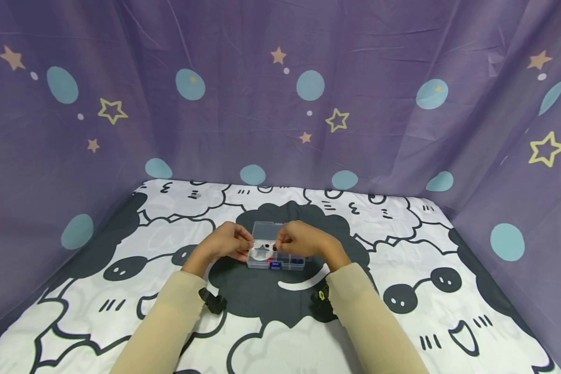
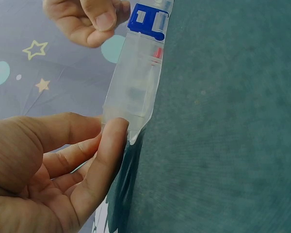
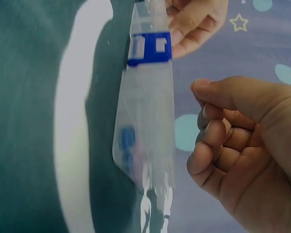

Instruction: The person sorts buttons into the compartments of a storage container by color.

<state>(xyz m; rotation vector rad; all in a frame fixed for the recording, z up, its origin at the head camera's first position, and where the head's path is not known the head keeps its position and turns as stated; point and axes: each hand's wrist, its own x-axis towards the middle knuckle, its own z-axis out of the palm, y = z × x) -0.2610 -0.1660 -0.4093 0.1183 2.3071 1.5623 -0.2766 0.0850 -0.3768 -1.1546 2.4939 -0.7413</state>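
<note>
A clear plastic compartment box (image 1: 282, 264) with a blue latch (image 1: 275, 265) lies on the cloth, its lid (image 1: 267, 231) raised at the back. At the box's left end my left hand (image 1: 231, 240) grips the wall between thumb and fingers; the left wrist view shows this grip on the clear plastic (image 2: 128, 82). Over the middle of the box is my right hand (image 1: 300, 238), fingers curled and tips together. A small dark piece (image 1: 275, 248) shows at those fingertips, mostly hidden by them. Red bits (image 1: 270, 259) and blue bits (image 3: 128, 138) are inside the box.
A white cloth (image 1: 332, 343) printed with cartoon sheep covers the surface; the box lies on a dark printed face (image 1: 248, 291). Purple curtains (image 1: 243, 130) with stars and blue spots rise at the back and sides. Black wrist cameras (image 1: 212, 301) are strapped below both hands.
</note>
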